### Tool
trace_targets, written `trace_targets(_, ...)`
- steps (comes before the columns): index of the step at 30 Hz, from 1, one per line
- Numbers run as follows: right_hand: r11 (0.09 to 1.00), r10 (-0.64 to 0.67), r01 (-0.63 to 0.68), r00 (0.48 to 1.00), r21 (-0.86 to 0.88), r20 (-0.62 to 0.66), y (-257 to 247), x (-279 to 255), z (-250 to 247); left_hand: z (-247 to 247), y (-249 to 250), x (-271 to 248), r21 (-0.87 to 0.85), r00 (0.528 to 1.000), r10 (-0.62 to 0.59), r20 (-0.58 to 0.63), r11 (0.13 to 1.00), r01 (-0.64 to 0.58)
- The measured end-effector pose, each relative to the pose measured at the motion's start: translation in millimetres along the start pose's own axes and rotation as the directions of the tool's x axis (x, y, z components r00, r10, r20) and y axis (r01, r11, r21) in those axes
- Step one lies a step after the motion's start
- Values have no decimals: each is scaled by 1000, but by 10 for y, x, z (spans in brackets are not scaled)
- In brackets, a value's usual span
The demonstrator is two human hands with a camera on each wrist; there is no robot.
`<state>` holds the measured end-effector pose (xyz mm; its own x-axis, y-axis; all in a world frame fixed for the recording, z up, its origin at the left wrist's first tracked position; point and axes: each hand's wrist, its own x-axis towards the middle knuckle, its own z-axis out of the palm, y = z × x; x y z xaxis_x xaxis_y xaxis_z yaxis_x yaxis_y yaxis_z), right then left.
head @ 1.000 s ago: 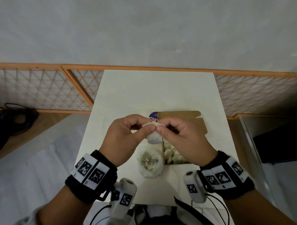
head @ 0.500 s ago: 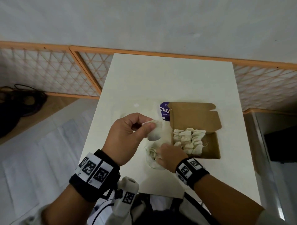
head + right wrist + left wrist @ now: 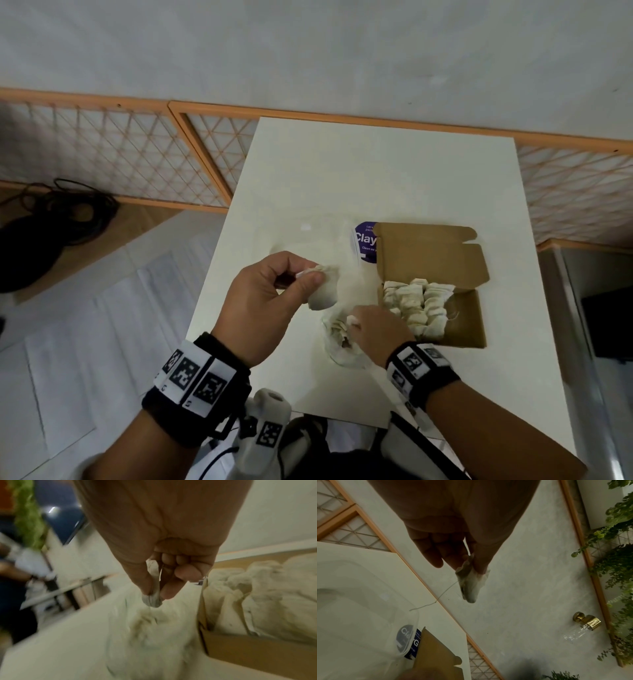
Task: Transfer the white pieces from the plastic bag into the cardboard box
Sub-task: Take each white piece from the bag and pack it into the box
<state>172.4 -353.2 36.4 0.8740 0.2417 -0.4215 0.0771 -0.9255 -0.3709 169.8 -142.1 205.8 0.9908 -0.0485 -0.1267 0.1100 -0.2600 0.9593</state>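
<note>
My left hand (image 3: pixel 308 277) is raised over the white table (image 3: pixel 376 171) and pinches a white piece (image 3: pixel 323 291) between thumb and fingers. In the left wrist view that white piece (image 3: pixel 471 582) hangs from the left hand (image 3: pixel 469 563) with a thin thread trailing. My right hand (image 3: pixel 354 323) is down at the clear plastic bag (image 3: pixel 339 353) of white pieces. In the right wrist view the right hand (image 3: pixel 154 593) pinches a small white piece (image 3: pixel 152 600) just above the bag (image 3: pixel 145 635). The open cardboard box (image 3: pixel 466 318) to the right holds several white pieces (image 3: pixel 416 308).
A purple label reading "Clay" (image 3: pixel 364 243) lies behind the box's raised lid (image 3: pixel 428 253). A clear plastic sheet or lid (image 3: pixel 308 229) lies left of it. Black cables (image 3: pixel 51 233) lie on the floor to the left. An orange lattice fence (image 3: pixel 137 154) runs behind the table.
My right hand let go of the piece both hands held and dropped to the plastic bag. My left hand keeps that piece raised. The box now shows in full.
</note>
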Motion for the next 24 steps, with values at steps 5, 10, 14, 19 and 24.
trace_targets(5,882,29,19,995,470,-95,-83,-339,-758,-45,-12,-1,6,999,-25,30,1000,25)
trace_targets(10,698,-40,126,990,705,-137,-204,-736,-1385,46,52,-15,-2,994,-12,113,1000,12)
trace_targets(14,609,-50,200,975,768,-215,-227,-976,-1670,150,158,3,14,987,34,155,999,-36)
trace_targets(19,551,-42,295,944,781,-327,-222,-1215,-1853,280,431,-17,-100,933,187,307,981,-164)
trace_targets(24,636,-28,333,911,696,-411,-216,-1370,-1953,441,617,24,-147,905,231,358,971,-189)
